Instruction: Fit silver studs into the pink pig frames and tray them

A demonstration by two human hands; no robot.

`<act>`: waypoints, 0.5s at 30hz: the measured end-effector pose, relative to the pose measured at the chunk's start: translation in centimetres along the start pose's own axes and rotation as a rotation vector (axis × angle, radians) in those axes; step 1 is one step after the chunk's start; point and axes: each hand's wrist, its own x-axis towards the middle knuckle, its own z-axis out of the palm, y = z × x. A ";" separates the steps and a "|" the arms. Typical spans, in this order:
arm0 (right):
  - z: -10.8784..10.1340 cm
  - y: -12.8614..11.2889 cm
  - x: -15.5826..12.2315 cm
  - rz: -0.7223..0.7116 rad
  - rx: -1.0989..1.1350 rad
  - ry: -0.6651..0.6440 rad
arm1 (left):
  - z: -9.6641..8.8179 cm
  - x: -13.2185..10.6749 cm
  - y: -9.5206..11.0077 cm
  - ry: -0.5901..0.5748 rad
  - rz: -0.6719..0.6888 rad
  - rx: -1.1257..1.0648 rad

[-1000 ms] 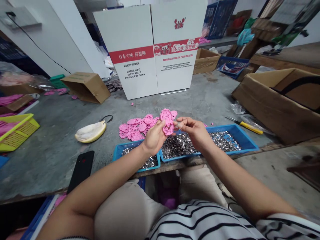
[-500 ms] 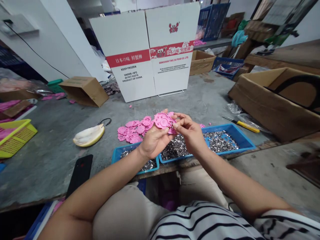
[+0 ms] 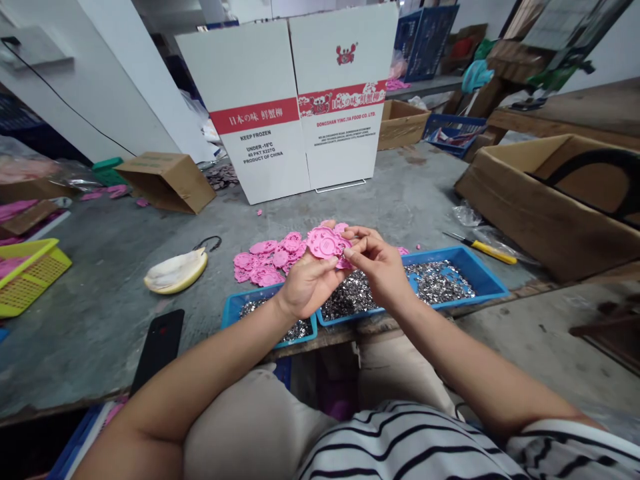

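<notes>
Pink piece (image 3: 323, 244) held above trays (image 3: 493, 283)

The left hand (image 3: 306, 287) has fingers clamped on it, likely for steadiness; the right hand (image 3: 383, 268) has fingers pinched on its right edge. Metal bits (image 3: 443, 281) lie close below, presumably for reach; a pile (image 3: 264, 275) sits leftward on the surface (image 3: 300, 212).

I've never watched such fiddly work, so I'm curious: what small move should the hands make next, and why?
Probably a gentle press by the right hand at the right edge of the flat pink moulded piece, with the left hand steadying it. The left hand grips the piece, and the right hand's fingertips meet that edge; whatever they may pinch is hidden.
</notes>
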 end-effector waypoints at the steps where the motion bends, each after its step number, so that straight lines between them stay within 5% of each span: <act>1: 0.0 0.1 0.0 -0.007 -0.007 0.000 | 0.0 0.0 0.0 -0.002 -0.002 -0.004; 15: 0.6 2.2 -0.3 -0.101 0.032 0.061 | -0.2 0.4 -0.5 0.049 -0.020 -0.028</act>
